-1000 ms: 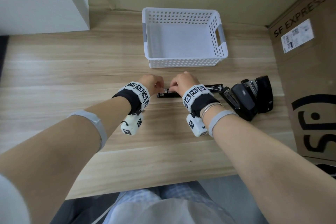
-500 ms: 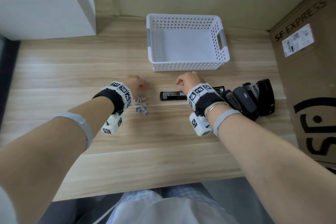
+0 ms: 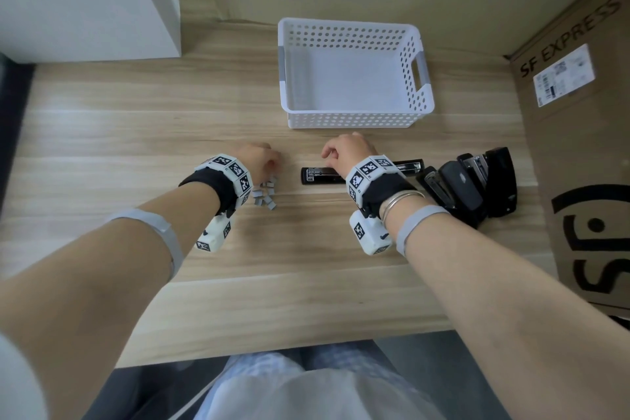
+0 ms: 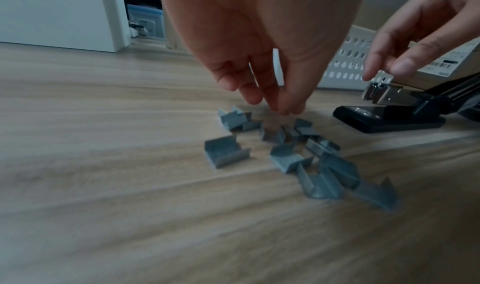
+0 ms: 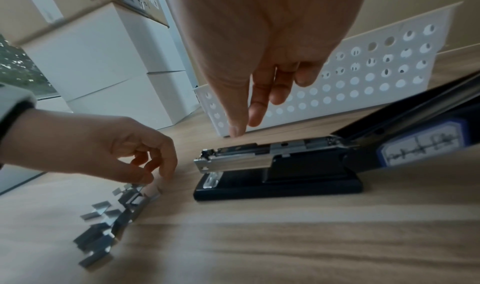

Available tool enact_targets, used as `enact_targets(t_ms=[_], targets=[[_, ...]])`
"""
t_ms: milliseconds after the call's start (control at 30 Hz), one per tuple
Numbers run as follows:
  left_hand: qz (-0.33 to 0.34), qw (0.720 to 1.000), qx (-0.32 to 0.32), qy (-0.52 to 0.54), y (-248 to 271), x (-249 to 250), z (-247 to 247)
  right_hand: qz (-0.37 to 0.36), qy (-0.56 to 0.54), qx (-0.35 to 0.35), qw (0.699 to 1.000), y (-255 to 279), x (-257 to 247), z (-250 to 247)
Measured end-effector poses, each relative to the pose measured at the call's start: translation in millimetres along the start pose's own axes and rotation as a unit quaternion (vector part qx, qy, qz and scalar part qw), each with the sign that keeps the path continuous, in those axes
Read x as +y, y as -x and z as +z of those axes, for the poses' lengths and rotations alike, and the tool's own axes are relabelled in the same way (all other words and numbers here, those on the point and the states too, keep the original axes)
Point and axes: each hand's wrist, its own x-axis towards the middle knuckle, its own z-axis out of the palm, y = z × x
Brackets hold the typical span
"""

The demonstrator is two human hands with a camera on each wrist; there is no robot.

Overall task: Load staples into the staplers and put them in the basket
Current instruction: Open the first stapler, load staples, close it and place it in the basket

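Several staples [image 4: 291, 157] scattered at 9 o'clock of opened stapler [image 5: 275, 171], left hand [image 4: 259, 63] fingertips lowered over them, grasping nothing, right hand [image 5: 262, 63] loosely extended above stapler, basket [image 3: 351, 119] at 12 o'clock

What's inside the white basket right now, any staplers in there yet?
Nothing visible: the white basket shows a bare floor in the head view, with no stapler inside. The opened stapler and the other staplers lie on the table. The near wall hides the floor just behind it.
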Motion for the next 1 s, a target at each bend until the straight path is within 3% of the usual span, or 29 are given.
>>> enact_targets(t_ms=[200,467,733,1000], targets=[[-0.008,0.998,-0.058,0.0,2,3,-3,-0.001,-0.007,0.0,1.0,-1,0,-2],[-0.018,0.996,-0.085,0.002,-3,9,-1,0.008,-0.018,-0.001,1.0,0,3,0],[-0.055,0.994,-0.04,0.081,-2,13,-6,0.001,-0.027,-0.007,1.0,-2,4,2],[0.001,0.988,-0.016,0.15,-8,27,-13,-0.022,-0.043,-0.031,0.998,-6,-2,2]])
